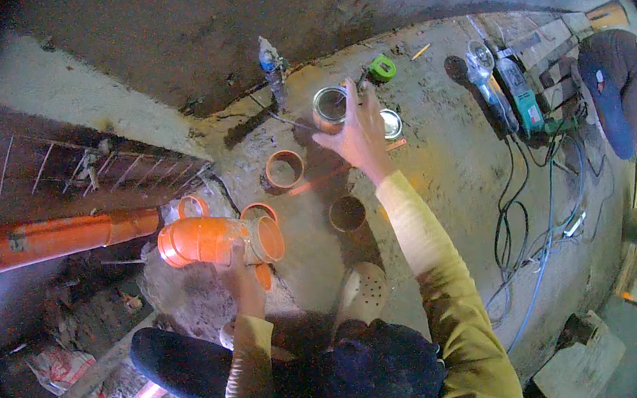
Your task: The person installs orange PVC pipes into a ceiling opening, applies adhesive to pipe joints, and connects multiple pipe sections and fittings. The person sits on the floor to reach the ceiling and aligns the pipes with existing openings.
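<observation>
My left hand (243, 280) is closed around the underside of an orange pipe fitting (209, 241), an elbow with a wide socket facing right. My right arm reaches forward, and my right hand (363, 132) grips a round metal can (331, 123) with a shiny rim, thumb and fingers about its right side. A silvery round lid or tin (391, 123) lies just right of that hand. Short orange pipe rings stand on the floor nearby: one ring (286, 187) below the can, another ring (191, 200) behind the fitting. Printing or dust marks the fitting's middle; exact detail is blurred.
A long orange pipe (56, 238) runs along the left wall. Farther off lie a green tape measure (381, 68), a pencil (420, 52), a bottle (270, 61), an angle grinder (491, 93) and a green power tool (520, 93). Cables (509, 232) coil at right, near another person (623, 82).
</observation>
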Demonstrator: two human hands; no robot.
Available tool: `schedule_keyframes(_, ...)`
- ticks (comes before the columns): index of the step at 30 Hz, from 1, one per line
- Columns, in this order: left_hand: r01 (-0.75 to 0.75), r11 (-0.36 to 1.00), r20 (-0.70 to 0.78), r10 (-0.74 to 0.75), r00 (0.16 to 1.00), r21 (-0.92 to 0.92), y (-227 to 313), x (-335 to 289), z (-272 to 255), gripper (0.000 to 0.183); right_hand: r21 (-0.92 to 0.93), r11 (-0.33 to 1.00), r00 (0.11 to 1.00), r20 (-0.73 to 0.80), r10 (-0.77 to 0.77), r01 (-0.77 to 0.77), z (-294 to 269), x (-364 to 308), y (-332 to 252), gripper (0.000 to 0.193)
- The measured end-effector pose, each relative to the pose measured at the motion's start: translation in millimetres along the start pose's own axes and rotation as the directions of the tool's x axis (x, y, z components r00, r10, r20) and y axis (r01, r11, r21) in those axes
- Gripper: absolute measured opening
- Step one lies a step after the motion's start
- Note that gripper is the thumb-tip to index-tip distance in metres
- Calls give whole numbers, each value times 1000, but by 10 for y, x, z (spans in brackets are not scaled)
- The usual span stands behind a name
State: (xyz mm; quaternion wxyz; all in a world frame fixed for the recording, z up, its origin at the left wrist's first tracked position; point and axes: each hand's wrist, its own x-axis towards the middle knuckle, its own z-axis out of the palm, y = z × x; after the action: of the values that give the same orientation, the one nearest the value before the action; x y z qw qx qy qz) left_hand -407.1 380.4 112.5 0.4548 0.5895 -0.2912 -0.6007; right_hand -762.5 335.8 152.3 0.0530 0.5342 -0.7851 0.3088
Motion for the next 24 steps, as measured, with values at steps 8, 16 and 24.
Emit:
schedule_keyframes(8, 24, 993, 98, -13, 995, -116, 102, -135, -116, 61, 104, 988, 973, 215, 90, -114, -71, 191, 55, 102)
schedule_keyframes(16, 93, 972, -98, -116, 988, -214, 229, -271, -346, 56, -14, 957, 836, 484, 259, -289, -810, -928, 40, 111)
schedule_keyframes(24, -392, 388, 223, 414, 883, 834, 220, -189, -725, 58, 10, 995, 966, 238, -100, 101, -651, -1034, -521, 73)
